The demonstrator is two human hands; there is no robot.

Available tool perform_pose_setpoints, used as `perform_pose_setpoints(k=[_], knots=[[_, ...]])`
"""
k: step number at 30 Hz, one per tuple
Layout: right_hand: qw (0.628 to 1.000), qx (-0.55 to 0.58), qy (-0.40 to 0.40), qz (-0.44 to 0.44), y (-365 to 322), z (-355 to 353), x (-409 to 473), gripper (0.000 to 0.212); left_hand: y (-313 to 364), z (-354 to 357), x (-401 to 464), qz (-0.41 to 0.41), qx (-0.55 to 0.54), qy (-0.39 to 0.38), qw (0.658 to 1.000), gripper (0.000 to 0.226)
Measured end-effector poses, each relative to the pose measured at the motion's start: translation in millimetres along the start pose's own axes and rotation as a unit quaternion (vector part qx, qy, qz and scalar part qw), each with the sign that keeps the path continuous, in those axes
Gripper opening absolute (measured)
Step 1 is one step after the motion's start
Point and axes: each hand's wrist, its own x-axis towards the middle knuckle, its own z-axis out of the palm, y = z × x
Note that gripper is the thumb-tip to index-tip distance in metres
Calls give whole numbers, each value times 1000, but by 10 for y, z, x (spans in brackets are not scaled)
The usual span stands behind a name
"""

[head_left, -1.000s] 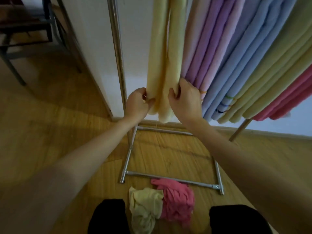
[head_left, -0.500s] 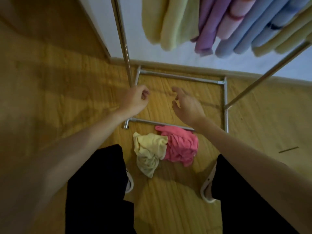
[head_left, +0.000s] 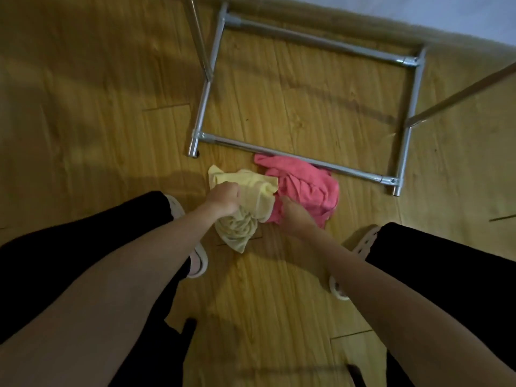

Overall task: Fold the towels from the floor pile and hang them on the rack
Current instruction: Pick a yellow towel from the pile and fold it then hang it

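My left hand (head_left: 224, 201) is curling its fingers (head_left: 233, 191) into a fist on the pale yellow towel (head_left: 251, 203), gripping a bunch of its soft, thin, finely ribbed cloth near the middle. My right hand (head_left: 296, 217) is reaching into the seam where the yellow towel is meeting the pink towel (head_left: 305, 188); its fingertips are sinking into the folds, so I cannot tell whether they are pinching cloth or only pressing on it.

The yellow towel is lying crumpled on the floor just in front of my feet, an irregular elongated heap whose long axis is running from a pointed corner at the upper left, toward the rack, down to a twisted, rope-like tail pointing back toward me. The pink towel is bunching into a rounder, deeply wrinkled mound just to its right, touching it, with its far edge lying against the near bar of the rack base (head_left: 304, 160).

That base is showing as a rectangle of shiny round metal tubing with grey joints, resting on the wooden plank floor (head_left: 97, 121), which is glossy and grained. My black trouser legs and pale slotted slippers (head_left: 363, 247) are flanking the towels.
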Motion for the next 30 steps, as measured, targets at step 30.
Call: perform_pose_setpoints(k=[30], knots=[[993, 72, 6, 89, 223, 641, 676, 15, -309, 553, 507, -275, -386, 110, 873, 51]])
